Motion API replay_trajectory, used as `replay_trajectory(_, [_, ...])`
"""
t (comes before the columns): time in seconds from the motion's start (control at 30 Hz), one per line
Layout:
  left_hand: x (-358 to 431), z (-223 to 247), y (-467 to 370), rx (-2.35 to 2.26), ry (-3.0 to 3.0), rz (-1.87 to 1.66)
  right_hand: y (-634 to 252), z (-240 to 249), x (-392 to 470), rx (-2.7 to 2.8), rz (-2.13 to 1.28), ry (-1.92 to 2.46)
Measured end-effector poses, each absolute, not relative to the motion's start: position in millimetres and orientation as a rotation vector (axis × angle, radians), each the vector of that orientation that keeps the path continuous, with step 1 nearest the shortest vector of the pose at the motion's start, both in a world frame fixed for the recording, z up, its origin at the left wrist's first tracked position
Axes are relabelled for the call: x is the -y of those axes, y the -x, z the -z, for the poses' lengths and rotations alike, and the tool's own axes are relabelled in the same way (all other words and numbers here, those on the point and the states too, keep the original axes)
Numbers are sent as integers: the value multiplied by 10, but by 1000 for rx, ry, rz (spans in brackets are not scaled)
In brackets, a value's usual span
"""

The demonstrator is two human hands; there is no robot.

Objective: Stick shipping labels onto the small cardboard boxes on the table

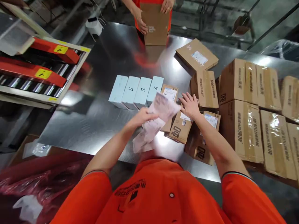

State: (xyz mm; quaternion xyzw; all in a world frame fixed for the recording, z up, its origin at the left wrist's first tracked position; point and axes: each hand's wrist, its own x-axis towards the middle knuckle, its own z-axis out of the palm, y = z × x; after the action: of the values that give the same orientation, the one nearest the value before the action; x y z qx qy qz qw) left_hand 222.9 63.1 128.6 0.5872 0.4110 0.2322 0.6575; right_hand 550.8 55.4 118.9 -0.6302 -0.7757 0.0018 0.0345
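Note:
My left hand (143,117) is closed on a bunch of thin printed paper sheets (161,112), thumb on top; the sheets are smeared by motion and their print cannot be read. My right hand (190,106) has its fingers spread, at the far end of a small brown cardboard box (178,130) with a white label; whether it touches the box I cannot tell. Another labelled carton (170,93) lies behind the sheets, partly hidden. A longer labelled box (201,147) sits below my right forearm. Several pale blue boxes (130,93) stand in a row left of the sheets.
Taped brown cartons (247,133) are stacked on the right of the metal table (77,124). Flat cardboard boxes (196,56) lie further back. Across the table, a co-worker's hands hold a cardboard box (155,25). A roller conveyor (44,90) adjoins the left side.

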Motion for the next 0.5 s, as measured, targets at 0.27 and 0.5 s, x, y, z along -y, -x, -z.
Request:
replay_trajectory(0.27, [-700, -1049, -2565, -681, -1980, -330, -5147, -1047, -172, 2191, 34, 2309])
replay_trajectory(0.5, [219, -907, -1639, -620, -2128, -222, -4833, -1270, 771, 2869, -180, 1735])
